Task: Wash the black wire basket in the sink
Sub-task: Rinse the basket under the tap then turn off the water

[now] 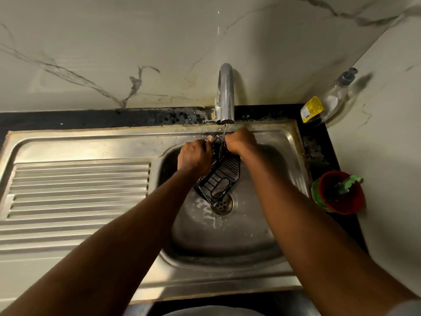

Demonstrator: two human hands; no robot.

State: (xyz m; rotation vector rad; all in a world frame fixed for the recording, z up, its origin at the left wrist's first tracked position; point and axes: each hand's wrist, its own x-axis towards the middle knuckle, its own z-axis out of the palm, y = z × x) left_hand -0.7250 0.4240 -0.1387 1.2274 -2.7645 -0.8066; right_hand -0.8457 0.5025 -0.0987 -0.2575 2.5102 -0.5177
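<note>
Black wire basket [222, 176] tilted over sink [227, 238] bowl, far end under tap [225, 92] stream at 12 o'clock. Left hand [193, 156] grips its 9 o'clock edge, right hand [241, 142] its 3 o'clock edge.

A black speckled bench [68, 119] runs along the foot of a pale, grey-veined marble wall [114, 53]. A chrome tap [226, 92] arches forward from the bench's back edge. In the far right corner a clear pump bottle [333, 96] with a yellow label leans against the wall. Nearer on the right, a red cup [341, 201] holds a green scrubber [347, 182], touching a green container [315, 193].
</note>
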